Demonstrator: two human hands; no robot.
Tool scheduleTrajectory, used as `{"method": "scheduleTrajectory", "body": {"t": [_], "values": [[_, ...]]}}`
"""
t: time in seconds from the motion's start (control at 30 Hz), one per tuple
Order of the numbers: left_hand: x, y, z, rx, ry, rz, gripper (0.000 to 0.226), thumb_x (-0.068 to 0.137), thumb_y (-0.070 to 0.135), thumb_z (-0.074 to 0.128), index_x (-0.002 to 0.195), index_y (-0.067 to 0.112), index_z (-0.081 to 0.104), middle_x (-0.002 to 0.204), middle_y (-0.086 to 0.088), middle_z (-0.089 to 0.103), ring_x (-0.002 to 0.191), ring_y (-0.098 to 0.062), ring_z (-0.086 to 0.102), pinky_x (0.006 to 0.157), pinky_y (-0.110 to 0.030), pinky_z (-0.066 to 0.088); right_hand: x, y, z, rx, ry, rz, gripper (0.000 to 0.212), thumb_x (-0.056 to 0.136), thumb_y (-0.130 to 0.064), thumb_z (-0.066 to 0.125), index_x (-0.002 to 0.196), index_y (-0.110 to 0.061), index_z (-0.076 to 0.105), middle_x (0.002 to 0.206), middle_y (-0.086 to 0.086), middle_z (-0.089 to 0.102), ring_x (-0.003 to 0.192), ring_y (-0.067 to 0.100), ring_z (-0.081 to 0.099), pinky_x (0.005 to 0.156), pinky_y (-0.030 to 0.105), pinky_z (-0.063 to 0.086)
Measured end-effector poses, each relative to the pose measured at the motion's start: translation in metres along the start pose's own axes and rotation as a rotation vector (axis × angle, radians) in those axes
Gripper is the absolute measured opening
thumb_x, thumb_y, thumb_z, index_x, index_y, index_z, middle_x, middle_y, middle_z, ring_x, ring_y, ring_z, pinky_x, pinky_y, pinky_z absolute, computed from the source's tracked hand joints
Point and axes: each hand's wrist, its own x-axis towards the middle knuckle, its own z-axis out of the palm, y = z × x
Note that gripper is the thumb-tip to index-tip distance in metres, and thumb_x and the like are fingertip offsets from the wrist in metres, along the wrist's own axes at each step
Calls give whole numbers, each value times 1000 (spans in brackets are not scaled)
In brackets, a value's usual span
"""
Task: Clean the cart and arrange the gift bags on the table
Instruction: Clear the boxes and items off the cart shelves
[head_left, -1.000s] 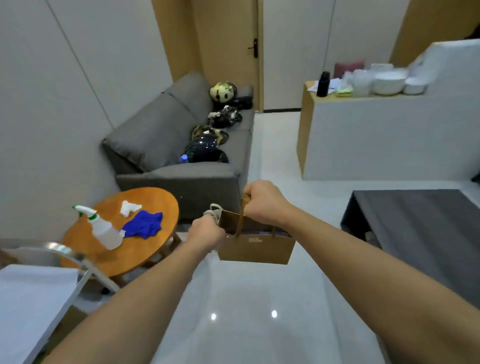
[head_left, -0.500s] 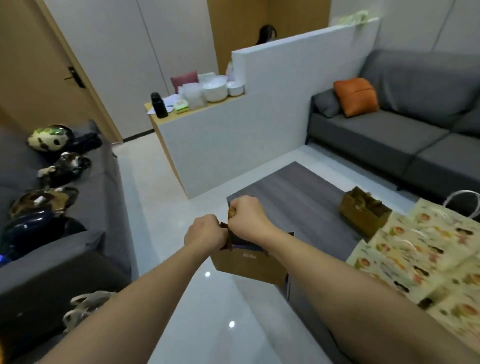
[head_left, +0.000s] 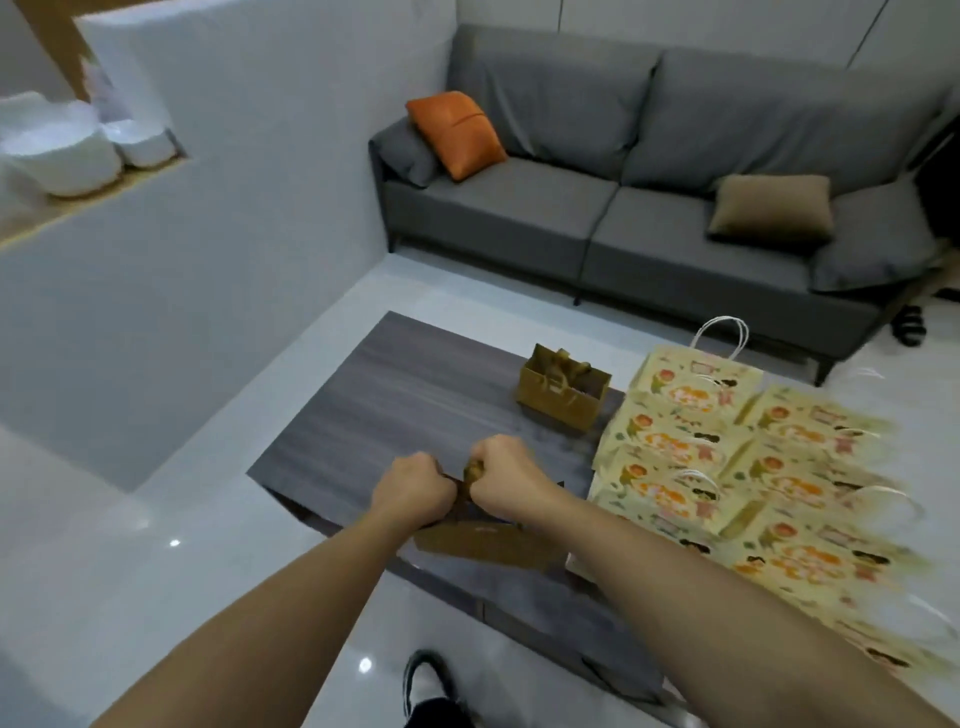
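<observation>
A small brown gift bag hangs over the near edge of the dark wooden table. My left hand grips one side of its top and my right hand grips its handle. A second small brown gift bag stands upright farther back on the table. Several yellow patterned gift bags lie flat in overlapping rows on the table's right part. The cart is out of view.
A grey sofa with an orange cushion and a tan cushion stands behind the table. A white partition wall with white bowls on a ledge is at left. My shoe is on the glossy floor.
The view has swung right from the round table and first sofa to the dark table. Both hands have carried the brown bag over the table's near edge.
</observation>
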Motion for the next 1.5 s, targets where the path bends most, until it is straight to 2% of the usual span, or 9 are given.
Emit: {"method": "scheduleTrajectory", "body": {"t": [0.13,0.4,0.57,0.73,0.87,1.0,1.3,1.43,1.5], "values": [[54,20,-18,57,-86,80,11,87,19,57,77,15,59,84,-8,62,77,-25,60,60,-31,48,41,12,-20,-47,52,104,13,75,-1,60,68,-11,62,75,10,61,71,26,58,55,40,49],[133,62,-33,89,-95,143,14,87,19,57,73,19,59,87,-9,67,79,-26,62,62,-32,48,119,50,-49,-80,152,185,19,81,-6,67,72,-19,57,87,5,64,81,25,61,65,36,51],[169,76,-22,157,-97,79,18,92,22,55,104,16,68,102,-8,68,94,-27,63,82,-39,56,166,89,-55,-44,98,219,5,85,-12,68,90,-14,66,94,8,66,88,27,64,73,38,55],[198,86,-2,191,-149,27,21,95,32,55,110,22,66,110,-5,66,101,-27,62,84,-36,53,209,125,-57,-12,47,264,12,85,-17,69,96,-13,71,98,10,68,93,30,67,81,43,58],[209,94,12,213,-178,10,26,95,36,54,115,24,66,115,-7,67,106,-29,63,90,-39,54,231,148,-53,21,21,332,23,87,-25,70,105,-11,70,104,10,68,97,30,66,82,39,57],[218,98,18,254,-199,25,22,97,35,54,112,23,65,109,-5,67,99,-25,64,88,-40,56,240,158,-46,35,30,372,23,93,-34,66,105,-15,69,102,7,68,94,26,65,82,39,55],[235,143,16,306,-233,115,24,96,34,54,112,20,65,111,-6,68,99,-26,63,83,-37,54,226,176,-56,13,89,357,22,88,-30,67,107,-21,61,103,5,65,103,29,58,90,43,50],[234,170,7,328,-233,243,14,98,32,54,95,21,62,98,-3,65,85,-19,56,70,-31,43,209,179,-64,23,136,406,36,89,-38,64,121,-23,60,115,5,64,113,31,53,96,44,45],[231,183,1,327,-236,312,10,97,27,55,93,20,61,94,-3,65,87,-21,59,70,-31,44,199,177,-73,9,154,437,46,88,-37,65,131,-22,54,122,7,63,116,33,53,97,44,45]]}}
